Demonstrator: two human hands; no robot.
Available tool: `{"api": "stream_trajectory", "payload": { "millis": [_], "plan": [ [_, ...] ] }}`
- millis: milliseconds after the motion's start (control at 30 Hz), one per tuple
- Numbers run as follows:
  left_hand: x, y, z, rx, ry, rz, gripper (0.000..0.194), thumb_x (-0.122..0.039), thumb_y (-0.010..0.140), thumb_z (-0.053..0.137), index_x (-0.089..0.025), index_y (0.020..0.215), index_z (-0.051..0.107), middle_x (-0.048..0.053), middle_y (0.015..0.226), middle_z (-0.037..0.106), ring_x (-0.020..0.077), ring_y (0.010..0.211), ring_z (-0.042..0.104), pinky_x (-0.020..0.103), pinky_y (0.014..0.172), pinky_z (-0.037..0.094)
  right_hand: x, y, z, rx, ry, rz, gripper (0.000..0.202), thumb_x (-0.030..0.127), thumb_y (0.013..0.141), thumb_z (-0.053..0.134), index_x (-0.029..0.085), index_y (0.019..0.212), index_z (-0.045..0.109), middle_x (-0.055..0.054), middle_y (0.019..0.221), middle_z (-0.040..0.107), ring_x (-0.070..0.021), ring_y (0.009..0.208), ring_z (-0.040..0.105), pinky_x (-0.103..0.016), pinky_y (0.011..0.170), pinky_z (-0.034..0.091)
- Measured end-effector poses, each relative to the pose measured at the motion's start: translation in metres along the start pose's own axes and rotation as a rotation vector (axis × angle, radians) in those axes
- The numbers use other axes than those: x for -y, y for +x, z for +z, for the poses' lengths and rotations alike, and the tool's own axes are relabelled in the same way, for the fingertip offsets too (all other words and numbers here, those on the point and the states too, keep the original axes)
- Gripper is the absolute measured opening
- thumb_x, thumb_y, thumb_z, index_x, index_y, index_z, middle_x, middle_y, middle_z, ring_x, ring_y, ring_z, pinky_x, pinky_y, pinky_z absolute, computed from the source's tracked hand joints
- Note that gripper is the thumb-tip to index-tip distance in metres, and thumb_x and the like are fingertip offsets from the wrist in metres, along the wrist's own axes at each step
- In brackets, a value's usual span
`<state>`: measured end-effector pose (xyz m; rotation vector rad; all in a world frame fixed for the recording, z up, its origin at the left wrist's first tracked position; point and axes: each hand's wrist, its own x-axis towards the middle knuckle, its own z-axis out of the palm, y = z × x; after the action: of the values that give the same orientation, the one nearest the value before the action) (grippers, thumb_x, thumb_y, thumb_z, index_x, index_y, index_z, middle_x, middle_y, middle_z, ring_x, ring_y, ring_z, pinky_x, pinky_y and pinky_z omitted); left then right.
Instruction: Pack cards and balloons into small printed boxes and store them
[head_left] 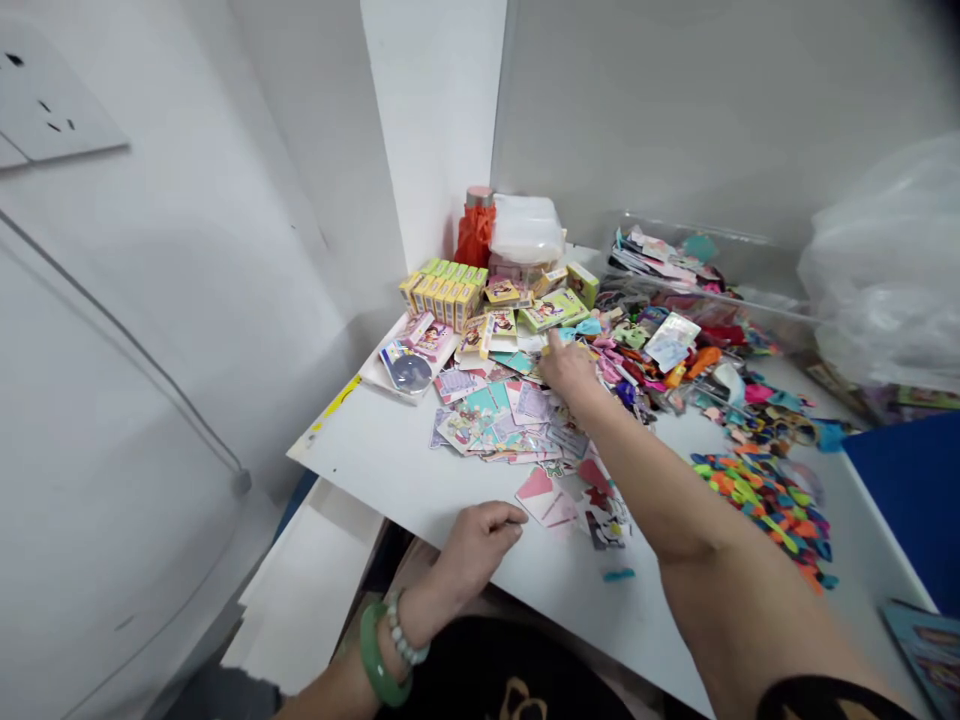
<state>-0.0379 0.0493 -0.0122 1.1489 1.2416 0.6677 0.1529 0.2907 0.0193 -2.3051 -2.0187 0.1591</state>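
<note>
My right hand [571, 372] reaches forward over the heap at the middle of the table, close to a green-and-yellow box [555, 310] and some light blue pieces [589, 327]. Its fingertips point down and are mostly hidden, so what they hold, if anything, does not show. Near the front edge, my left hand [484, 540] rests with fingers curled together and nothing visible in them. A green bangle [375, 655] and a beaded bracelet [405, 632] circle that wrist. Printed cards [495, 410] lie spread between the hands, with a pink-and-white card [546, 497] nearest the left one.
Yellow boxes [444, 290] stand in a row at the back left, beside a red-wrapped bottle [476, 228]. Colourful small clips [772, 505] cover the right side. Behind are a clear bin [757, 300] and a plastic bag [892, 270]. A wall [300, 200] borders the left.
</note>
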Motion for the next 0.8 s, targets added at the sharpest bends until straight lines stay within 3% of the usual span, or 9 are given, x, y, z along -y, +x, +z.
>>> {"api": "stream_trajectory", "payload": {
  "millis": [67, 133, 267, 367, 433, 533, 600, 700, 800],
  "plan": [
    [0.001, 0.003, -0.004, -0.007, -0.075, -0.013, 0.021, -0.027, 0.077, 0.068, -0.018, 0.092, 0.080, 0.004, 0.092, 0.079, 0.0207, 0.087, 0.068, 0.033, 0.082, 0.053, -0.024, -0.007, -0.005, -0.048, 0.047, 0.008, 0.061, 0.027, 0.098, 0.047, 0.012, 0.157, 0.043, -0.025, 0.113, 0.073, -0.0353, 0.106, 0.071, -0.047, 0.093, 0.052],
    [-0.002, 0.006, -0.007, 0.016, -0.154, -0.040, 0.021, -0.032, 0.076, 0.072, -0.018, 0.091, 0.079, 0.002, 0.082, 0.076, 0.0186, 0.078, 0.065, 0.031, 0.075, 0.052, -0.054, -0.024, -0.012, -0.228, 0.228, 0.046, 0.062, 0.032, 0.095, 0.053, 0.015, 0.154, 0.047, -0.019, 0.106, 0.074, -0.0331, 0.098, 0.071, -0.046, 0.088, 0.053],
    [-0.016, 0.009, -0.001, 0.157, -0.312, -0.095, 0.034, -0.044, 0.078, 0.079, -0.017, 0.098, 0.079, 0.006, 0.091, 0.077, 0.0180, 0.077, 0.068, 0.031, 0.074, 0.053, -0.095, -0.093, -0.023, -0.619, 1.013, 0.135, 0.069, 0.040, 0.077, 0.069, 0.024, 0.142, 0.053, -0.009, 0.112, 0.070, -0.0256, 0.090, 0.068, -0.041, 0.080, 0.056],
    [-0.025, 0.009, 0.019, 0.254, -0.413, -0.083, 0.050, -0.051, 0.075, 0.087, -0.018, 0.111, 0.077, 0.013, 0.122, 0.077, 0.0241, 0.100, 0.072, 0.033, 0.082, 0.054, -0.082, -0.164, -0.013, -0.498, 1.524, 0.228, 0.062, 0.034, 0.066, 0.077, 0.027, 0.125, 0.059, -0.002, 0.104, 0.069, -0.0184, 0.080, 0.066, -0.034, 0.073, 0.057],
    [-0.028, 0.008, 0.035, 0.295, -0.467, -0.050, 0.060, -0.054, 0.072, 0.091, -0.020, 0.119, 0.075, 0.015, 0.132, 0.074, 0.0273, 0.115, 0.070, 0.033, 0.087, 0.055, -0.059, -0.208, 0.002, -0.414, 1.655, 0.332, 0.047, 0.036, 0.066, 0.080, 0.025, 0.109, 0.063, 0.000, 0.093, 0.068, -0.0169, 0.074, 0.065, -0.032, 0.069, 0.056],
    [-0.030, 0.005, 0.048, 0.235, -0.563, -0.060, 0.066, -0.061, 0.076, 0.087, -0.019, 0.122, 0.069, 0.014, 0.125, 0.076, 0.0274, 0.113, 0.071, 0.034, 0.085, 0.057, -0.026, -0.256, 0.026, -0.375, 1.558, 0.379, 0.036, 0.045, 0.073, 0.081, 0.023, 0.097, 0.066, 0.000, 0.088, 0.070, -0.0174, 0.075, 0.066, -0.032, 0.071, 0.055],
    [-0.028, 0.004, 0.043, 0.129, -0.632, -0.118, 0.069, -0.064, 0.077, 0.084, -0.017, 0.124, 0.064, 0.014, 0.120, 0.076, 0.0265, 0.102, 0.074, 0.035, 0.079, 0.060, -0.019, -0.268, 0.034, -0.259, 1.374, 0.252, 0.033, 0.050, 0.079, 0.079, 0.023, 0.097, 0.070, -0.001, 0.089, 0.072, -0.0191, 0.079, 0.067, -0.034, 0.075, 0.056],
    [-0.024, 0.005, 0.023, -0.033, -0.627, -0.139, 0.073, -0.060, 0.073, 0.087, -0.018, 0.126, 0.060, 0.014, 0.123, 0.075, 0.0262, 0.098, 0.074, 0.034, 0.072, 0.061, -0.031, -0.250, 0.034, -0.092, 1.042, -0.058, 0.029, 0.052, 0.093, 0.064, 0.026, 0.096, 0.075, -0.005, 0.098, 0.076, -0.0237, 0.092, 0.069, -0.039, 0.087, 0.056],
    [-0.022, 0.003, 0.002, -0.116, -0.490, -0.109, 0.070, -0.057, 0.071, 0.089, -0.019, 0.122, 0.061, 0.013, 0.125, 0.074, 0.0249, 0.098, 0.074, 0.028, 0.066, 0.058, -0.046, -0.205, 0.026, -0.155, 0.601, -0.097, 0.032, 0.045, 0.099, 0.052, 0.024, 0.109, 0.074, -0.010, 0.118, 0.075, -0.0290, 0.112, 0.066, -0.045, 0.101, 0.051]
  ]
}}
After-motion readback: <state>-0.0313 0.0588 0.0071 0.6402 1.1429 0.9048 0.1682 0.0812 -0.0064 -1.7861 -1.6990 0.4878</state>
